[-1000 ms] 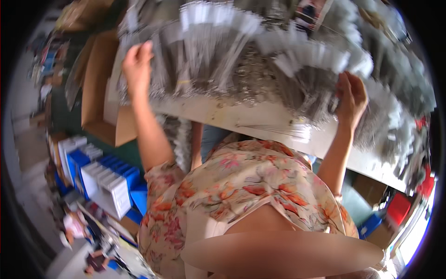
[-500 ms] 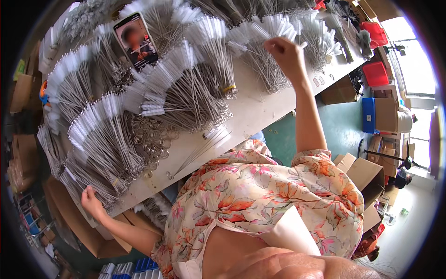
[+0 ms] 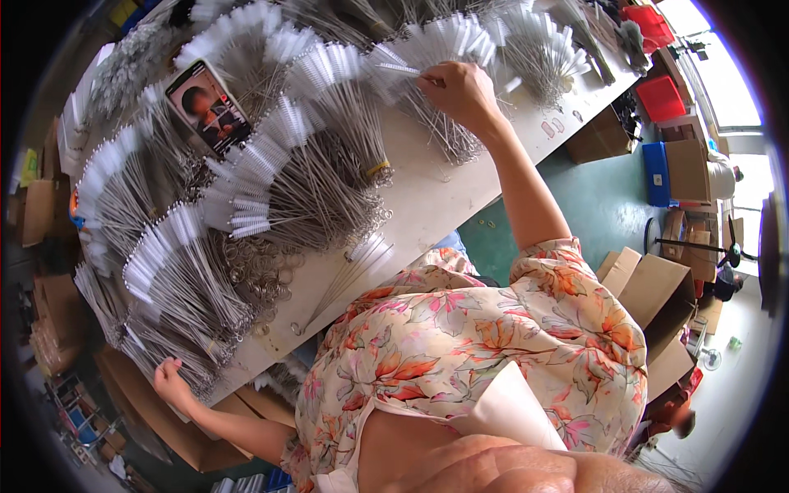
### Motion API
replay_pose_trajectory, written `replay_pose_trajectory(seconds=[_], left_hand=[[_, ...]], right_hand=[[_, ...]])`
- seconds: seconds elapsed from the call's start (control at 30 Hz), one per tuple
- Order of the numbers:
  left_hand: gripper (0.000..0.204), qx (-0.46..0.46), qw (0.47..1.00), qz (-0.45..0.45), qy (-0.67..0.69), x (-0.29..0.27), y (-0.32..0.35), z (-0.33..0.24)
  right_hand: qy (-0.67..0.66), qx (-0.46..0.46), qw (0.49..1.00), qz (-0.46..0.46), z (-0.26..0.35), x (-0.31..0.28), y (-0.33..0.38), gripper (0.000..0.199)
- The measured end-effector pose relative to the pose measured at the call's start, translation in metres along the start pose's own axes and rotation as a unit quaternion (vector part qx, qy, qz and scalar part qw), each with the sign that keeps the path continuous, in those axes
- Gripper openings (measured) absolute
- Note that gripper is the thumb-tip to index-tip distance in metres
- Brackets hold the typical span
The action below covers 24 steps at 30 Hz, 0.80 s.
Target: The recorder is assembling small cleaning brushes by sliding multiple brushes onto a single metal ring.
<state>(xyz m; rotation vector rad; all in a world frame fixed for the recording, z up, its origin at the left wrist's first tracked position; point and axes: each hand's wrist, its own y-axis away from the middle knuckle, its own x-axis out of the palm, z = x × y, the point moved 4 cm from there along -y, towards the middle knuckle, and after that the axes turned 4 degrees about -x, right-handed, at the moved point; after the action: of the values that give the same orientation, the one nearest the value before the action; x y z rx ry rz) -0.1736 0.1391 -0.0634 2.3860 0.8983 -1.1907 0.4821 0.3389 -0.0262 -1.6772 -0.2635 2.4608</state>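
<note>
At the bench's near left edge [image 3: 246, 374], the left hand [image 3: 171, 380] rests with its fingers curled over the edge, touching the wire ends of the nearest fan of brushes [image 3: 177, 287]; whether they actually pinch any wire cannot be told. Fans of thin wire-handled brushes with white bristle tips cover the bench, bristles pointing to its far side and looped wire ends toward the person. A phone [image 3: 209, 107] lies on top of the fans near the far left. A few loose wires [image 3: 341, 279] lie near the front edge at the middle.

Toward the far right of the bench, the right hand [image 3: 462, 92] has its fingers closed in a pinch on a single brush [image 3: 403, 70]. That brush lies nearly level, its long axis running left to right, white bristle tip pointing left over a fan, wire stem held at the hand. It looks very light, with a thin springy stem that would bend if pressed, and soft bristles easily crushed. The stem near its middle or its loop end seems the best place to grip.

Cardboard boxes [image 3: 649, 287] and red and blue bins [image 3: 662, 99] stand on the floor to the right.
</note>
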Motion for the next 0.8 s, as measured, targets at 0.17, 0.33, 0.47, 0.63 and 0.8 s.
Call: replay_pose_trajectory(seconds=[0.17, 0.33, 0.47, 0.63, 0.8], left_hand=[[0.018, -0.061, 0.998, -0.016, -0.018, -0.005, -0.013, 0.024], [0.019, 0.021, 0.988, -0.114, 0.103, -0.008, -0.011, 0.011], [0.025, 0.018, 0.946, -0.271, 0.179, -0.023, 0.024, -0.038], [0.026, -0.016, 0.94, -0.204, 0.273, -0.012, 0.027, -0.054], [0.028, -0.031, 0.957, -0.097, 0.271, 0.012, 0.03, -0.07]], right_hand=[[-0.176, -0.003, 0.979, -0.102, -0.004, -0.018, -0.017, 0.016], [-0.477, 0.006, 0.834, -0.278, -0.026, -0.082, -0.045, 0.014], [-0.509, 0.12, 0.764, -0.378, -0.072, -0.121, -0.035, 0.015], [-0.146, 0.122, 0.965, -0.179, -0.194, -0.058, -0.023, 0.027], [-0.109, 0.189, 0.974, -0.066, -0.213, -0.009, -0.023, 0.035]])
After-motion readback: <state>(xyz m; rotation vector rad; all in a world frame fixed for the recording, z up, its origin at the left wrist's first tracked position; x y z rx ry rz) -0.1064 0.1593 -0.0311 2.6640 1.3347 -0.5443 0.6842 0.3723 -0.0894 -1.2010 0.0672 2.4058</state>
